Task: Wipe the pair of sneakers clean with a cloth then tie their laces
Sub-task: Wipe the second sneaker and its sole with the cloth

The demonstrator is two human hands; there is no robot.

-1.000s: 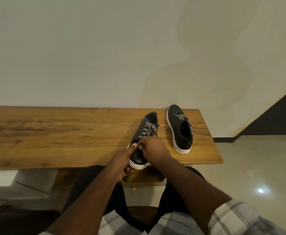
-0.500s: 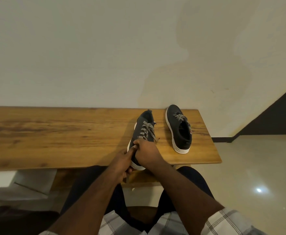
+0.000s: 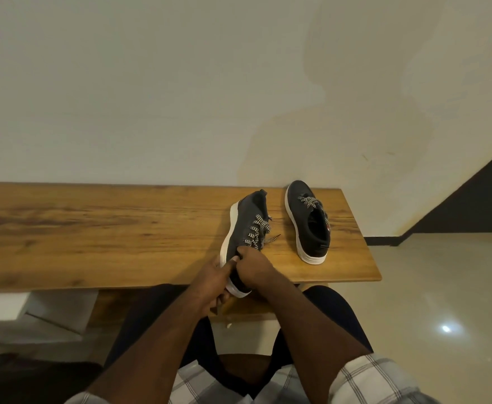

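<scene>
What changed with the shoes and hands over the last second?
The near sneaker rolled leftward, its white sole edge now showing along the left. Both hands, left hand and right hand, kept their grip at its heel end. The far sneaker stayed put on the bench.

A wooden bench carries two dark sneakers, one tilted, one flat.

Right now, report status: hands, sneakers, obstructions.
Both hands, left hand and right hand, grip near sneaker at heel. Lace end loose. Far sneaker untouched on bench. No cloth seen.
</scene>
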